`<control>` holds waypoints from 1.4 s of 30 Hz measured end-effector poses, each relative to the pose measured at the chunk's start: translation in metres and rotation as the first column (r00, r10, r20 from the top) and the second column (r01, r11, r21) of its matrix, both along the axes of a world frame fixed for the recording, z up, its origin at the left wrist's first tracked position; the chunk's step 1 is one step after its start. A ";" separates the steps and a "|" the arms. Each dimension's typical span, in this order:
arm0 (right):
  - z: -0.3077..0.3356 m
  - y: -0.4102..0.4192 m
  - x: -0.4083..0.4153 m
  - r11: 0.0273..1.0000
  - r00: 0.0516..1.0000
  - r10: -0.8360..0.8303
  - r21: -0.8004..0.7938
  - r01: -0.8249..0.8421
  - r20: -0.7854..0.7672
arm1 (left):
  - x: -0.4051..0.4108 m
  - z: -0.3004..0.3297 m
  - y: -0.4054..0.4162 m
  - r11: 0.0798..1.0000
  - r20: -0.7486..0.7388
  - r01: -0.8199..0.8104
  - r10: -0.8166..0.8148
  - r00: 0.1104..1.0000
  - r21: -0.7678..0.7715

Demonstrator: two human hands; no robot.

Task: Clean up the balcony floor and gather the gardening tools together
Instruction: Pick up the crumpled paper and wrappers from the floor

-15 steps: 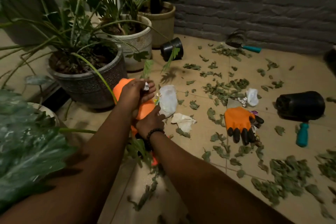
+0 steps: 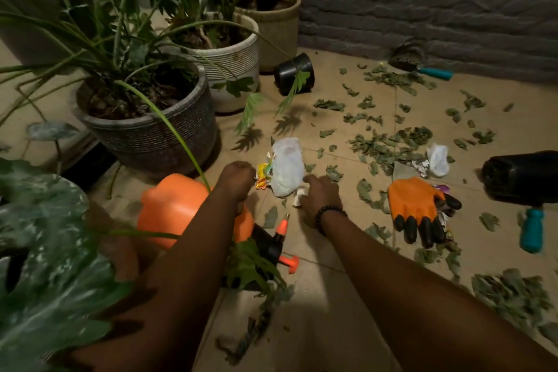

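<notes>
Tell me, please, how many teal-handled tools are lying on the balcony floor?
2: one trowel at the brick wall, far right; one teal handle beside the fallen black pot, its head hidden. Leaves may hide others.

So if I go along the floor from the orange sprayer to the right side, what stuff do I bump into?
Orange sprayer → white plastic bag → orange glove → teal-handled tool.

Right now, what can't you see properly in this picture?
Head view:
- Left hand: blurred, whatever it grips is hidden.
- Right hand: fingers hidden behind its back, over white paper.
- Black pot: cut off by right edge.
- Trowel: dim, blade unclear.
</notes>
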State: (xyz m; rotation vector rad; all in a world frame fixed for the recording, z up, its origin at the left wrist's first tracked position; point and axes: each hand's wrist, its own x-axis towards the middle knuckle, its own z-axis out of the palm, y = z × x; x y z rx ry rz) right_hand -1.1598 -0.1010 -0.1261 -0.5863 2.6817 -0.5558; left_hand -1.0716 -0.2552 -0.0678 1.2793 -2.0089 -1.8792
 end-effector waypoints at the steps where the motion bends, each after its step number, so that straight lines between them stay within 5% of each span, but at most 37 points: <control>1: -0.009 0.012 -0.003 0.980 0.992 0.117 0.166 -0.109 -0.039 | 0.001 -0.003 0.002 0.999 -0.009 -0.032 0.032 0.999 0.035; 4: -0.025 0.030 -0.007 0.941 0.956 0.280 0.224 -0.254 -0.090 | 0.001 -0.013 0.006 0.979 -0.065 -0.165 0.174 0.983 0.121; 6: -0.015 0.020 -0.011 0.990 0.990 0.121 -0.062 -0.125 -0.067 | 0.001 -0.015 0.007 0.962 -0.107 -0.199 0.222 0.969 0.189; 8: 0.008 0.000 -0.010 0.920 0.995 -0.040 -0.386 0.071 0.086 | -0.001 -0.015 0.009 0.933 -0.134 -0.198 0.247 0.960 0.301; 10: 0.033 -0.025 0.001 0.819 0.984 0.018 -0.567 0.087 0.178 | -0.003 -0.013 0.012 0.898 -0.162 -0.164 0.248 0.955 0.408; 13: 0.053 -0.056 0.031 0.754 0.976 0.199 -0.650 -0.092 0.092 | -0.011 -0.011 0.010 0.869 -0.206 -0.163 0.286 0.936 0.467; 17: 0.056 -0.063 0.015 0.809 0.926 0.377 -0.479 -0.341 -0.022 | -0.005 -0.018 -0.018 0.867 -0.241 -0.411 0.479 0.844 0.283; 20: 0.044 -0.056 -0.023 0.880 0.975 0.197 -0.418 -0.223 -0.105 | 0.006 -0.021 -0.035 0.877 -0.246 -0.458 0.480 0.842 0.144; 23: 0.016 -0.043 -0.039 0.954 0.946 0.298 0.059 -0.293 -0.126 | 0.007 -0.021 -0.043 0.904 -0.245 -0.418 0.428 0.870 0.093; 26: -0.012 -0.024 -0.040 0.896 0.907 0.402 0.259 -0.361 -0.127 | 0.006 -0.021 -0.040 0.920 -0.236 -0.382 0.391 0.889 0.086; 28: -0.021 -0.011 -0.043 0.940 0.934 0.324 0.167 -0.299 -0.152 | 0.006 -0.022 -0.035 0.937 -0.224 -0.342 0.349 0.910 0.070; 31: -0.011 0.004 -0.051 0.979 0.998 0.031 -0.202 -0.042 -0.054 | 0.002 -0.019 -0.029 0.943 -0.227 -0.288 0.321 0.919 0.168; 34: 0.014 0.007 -0.054 0.772 0.950 -0.201 -0.558 0.305 0.240 | -0.003 -0.013 -0.022 0.921 -0.202 -0.269 0.330 0.922 0.281; 36: 0.036 0.002 -0.051 0.569 0.855 -0.127 -0.669 0.478 0.503 | -0.004 -0.012 -0.015 0.922 -0.199 -0.234 0.303 0.932 0.309; 38: 0.060 -0.003 -0.045 0.394 0.716 0.156 -0.707 0.587 0.681 | -0.010 -0.005 -0.007 0.911 -0.194 -0.193 0.277 0.941 0.365; 40: 0.077 -0.009 -0.033 0.409 0.630 0.361 -0.724 0.555 0.687 | -0.021 0.007 0.004 0.928 -0.156 -0.113 0.178 0.972 0.354; 42: 0.083 -0.023 -0.015 0.563 0.649 0.408 -0.737 0.375 0.642 | -0.035 0.018 0.008 0.967 -0.096 -0.028 0.053 0.994 0.254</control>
